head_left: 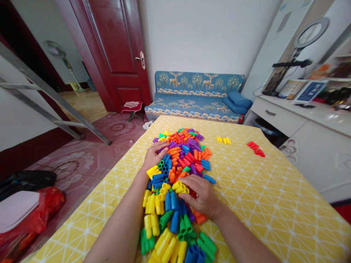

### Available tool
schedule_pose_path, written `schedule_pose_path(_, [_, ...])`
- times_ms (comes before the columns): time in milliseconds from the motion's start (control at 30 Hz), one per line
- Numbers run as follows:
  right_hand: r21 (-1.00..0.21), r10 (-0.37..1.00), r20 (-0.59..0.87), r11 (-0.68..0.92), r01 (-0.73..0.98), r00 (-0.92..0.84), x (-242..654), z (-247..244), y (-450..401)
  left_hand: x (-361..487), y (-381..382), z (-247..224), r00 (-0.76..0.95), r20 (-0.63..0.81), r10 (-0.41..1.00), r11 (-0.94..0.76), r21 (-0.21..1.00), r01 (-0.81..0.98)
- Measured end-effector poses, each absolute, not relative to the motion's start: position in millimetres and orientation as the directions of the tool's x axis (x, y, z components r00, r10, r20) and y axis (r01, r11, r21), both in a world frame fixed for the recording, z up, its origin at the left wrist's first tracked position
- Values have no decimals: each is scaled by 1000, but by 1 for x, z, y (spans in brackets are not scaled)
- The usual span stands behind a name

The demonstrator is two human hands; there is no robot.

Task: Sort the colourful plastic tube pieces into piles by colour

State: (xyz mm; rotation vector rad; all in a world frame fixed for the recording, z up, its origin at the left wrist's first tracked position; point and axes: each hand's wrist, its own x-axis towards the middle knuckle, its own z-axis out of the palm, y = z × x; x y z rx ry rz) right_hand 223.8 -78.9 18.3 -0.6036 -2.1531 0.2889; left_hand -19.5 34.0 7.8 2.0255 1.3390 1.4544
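A long heap of plastic tube-shaped building blocks in several colours runs down the table. My left hand (pixel 155 155) rests on the heap's left side, its fingers stretched out beside purple and orange blocks (pixel 174 153). Close under that hand are blue blocks (pixel 158 180) and a yellow block (pixel 153 171). On the near right side, my right hand (pixel 201 193) has its thumb and fingers around a yellow block (pixel 180 187). Part of a red block (pixel 193 193) shows beneath its palm. Yellow, blue and green blocks (pixel 185 224) lie closest to me.
The yellow patterned tablecloth (pixel 246 204) covers the table. Apart from the heap, a few yellow blocks (pixel 224 140) and red blocks (pixel 256 149) lie on the right. A blue sofa (pixel 192 98) stands beyond the far edge; a white cabinet (pixel 307 146) is at right.
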Motion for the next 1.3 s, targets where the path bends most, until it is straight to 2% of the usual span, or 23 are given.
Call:
schedule_pose_path(167, [-630,691,657,723,283,-303,216,13,-79,-19,33,10,54,574,817,-518,688,508])
schedule_pose_path(267, [-816,837,538,547,188,-101,214,19,-78,-19,32,12,53,569,821,-509,685,522])
schedule_pose_path(333, [-889,888,455,448,98,69,222,22,-70,-19,31,12,52,562,826,-500,686,528])
schedule_pose_path(433, [-916,851,400,385,116,339,256,18,-43,-19,30,13,47,557,829,-494,690,529])
schedule_pose_path(533, [-923,791,363,234,305,492,305,2,-15,-18,29,13,48,556,830,-493,690,530])
schedule_pose_path(633, [-843,761,414,115,525,499,339,-15,0,-18,29,13,47,552,833,-487,689,536])
schedule_pose_path(733, [-648,685,597,105,754,418,343,-19,-1,-19,31,11,37,554,832,-487,696,528])
schedule_pose_path(800, [-515,714,627,78,853,313,331,-17,-8,-19,32,10,34,557,830,-490,699,522])
schedule_pose_path(900, [-351,859,468,-35,936,208,305,-16,-17,-19,32,9,33,555,831,-489,700,521])
schedule_pose_path(1033, [-185,946,224,-195,963,234,286,-18,-17,-18,31,12,37,557,830,-490,694,528])
schedule_pose_path(1133, [-145,947,149,-264,954,285,301,-17,1,-18,29,14,51,551,833,-490,692,530])
schedule_pose_path(1300, [-127,923,117,-352,927,366,354,-16,50,-19,30,13,56,561,826,-502,687,526])
